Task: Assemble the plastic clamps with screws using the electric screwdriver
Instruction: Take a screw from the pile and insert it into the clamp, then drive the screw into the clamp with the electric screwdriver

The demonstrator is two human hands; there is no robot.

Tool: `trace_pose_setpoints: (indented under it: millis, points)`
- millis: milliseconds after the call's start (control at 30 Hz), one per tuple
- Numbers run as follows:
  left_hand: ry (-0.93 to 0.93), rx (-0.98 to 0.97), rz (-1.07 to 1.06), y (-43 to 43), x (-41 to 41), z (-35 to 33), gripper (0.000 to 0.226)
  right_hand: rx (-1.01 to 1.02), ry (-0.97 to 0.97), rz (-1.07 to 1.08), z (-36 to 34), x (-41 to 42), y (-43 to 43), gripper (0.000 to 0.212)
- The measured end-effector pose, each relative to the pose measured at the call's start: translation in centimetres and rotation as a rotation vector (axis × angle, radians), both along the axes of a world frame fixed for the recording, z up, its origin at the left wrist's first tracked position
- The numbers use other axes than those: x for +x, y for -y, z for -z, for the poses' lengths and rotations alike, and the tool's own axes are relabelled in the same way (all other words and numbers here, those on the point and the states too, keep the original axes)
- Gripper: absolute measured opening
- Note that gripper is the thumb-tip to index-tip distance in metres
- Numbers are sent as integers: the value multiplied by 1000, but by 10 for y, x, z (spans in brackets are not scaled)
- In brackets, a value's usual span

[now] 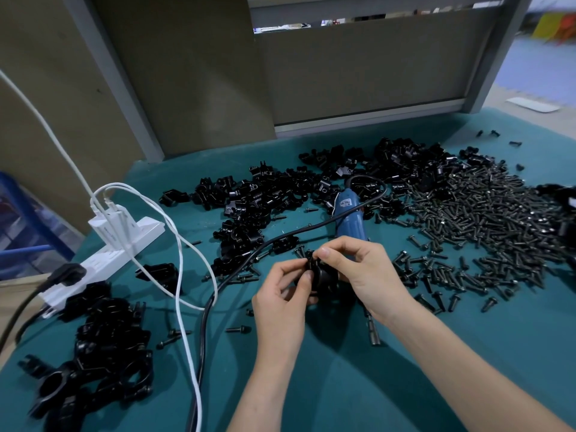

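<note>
Left hand (280, 296) and right hand (364, 272) are meeting over the green table (343, 385), beside the screw pile (483, 219). The blue screwdriver (349, 219) is lying just behind them. Curled fingers of both are pinching one black clamp (322, 277).

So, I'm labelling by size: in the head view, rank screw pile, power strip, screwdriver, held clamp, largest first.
1. screw pile
2. power strip and screwdriver: alike; right hand hides part of it
3. clamp
</note>
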State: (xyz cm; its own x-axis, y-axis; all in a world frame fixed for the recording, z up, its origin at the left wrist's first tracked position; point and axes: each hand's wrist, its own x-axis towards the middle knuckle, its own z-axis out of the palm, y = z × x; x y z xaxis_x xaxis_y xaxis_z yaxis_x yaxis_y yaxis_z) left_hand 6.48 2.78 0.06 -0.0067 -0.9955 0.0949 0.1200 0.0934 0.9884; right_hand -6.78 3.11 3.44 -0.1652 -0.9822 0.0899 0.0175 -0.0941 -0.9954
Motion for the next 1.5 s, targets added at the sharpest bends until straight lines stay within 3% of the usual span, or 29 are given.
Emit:
trace_pose_setpoints:
  millis: [167,400,567,733,933,1100,1167,1233,1267,1367,1500]
  points:
    - [-5,14,-14,2,1,2,30,17,-92,17,1,0,0,5]
    - [-18,-17,1,1,2,-2,37,-52,-245,57,-2,1,-1,5]
    - [-10,-71,70,-5,1,-4,16,-47,-236,68,-5,2,-2,8]
    - [25,-56,132,-5,-4,2,48,-34,-244,115,-5,0,-1,7]
    - [-44,-41,141,-6,-7,1,32,-33,-356,57,-8,0,-2,20]
    - [-79,-36,120,-5,-5,-2,39,19,-296,-41,-11,-7,-3,16]
    - [-115,-15,109,-5,-4,-3,39,-1,-313,18,-12,-15,-2,16]
    - [-140,7,97,-3,-4,-3,39,29,-474,211,-14,-34,5,6]
    - [-150,18,92,-3,-4,-3,39,99,-593,271,-15,-43,10,12]
    - [-171,29,90,-1,-4,-2,40,386,-868,206,-11,-53,25,58]
    - [-184,18,131,-3,-4,-5,37,513,-884,169,-5,-47,49,76]
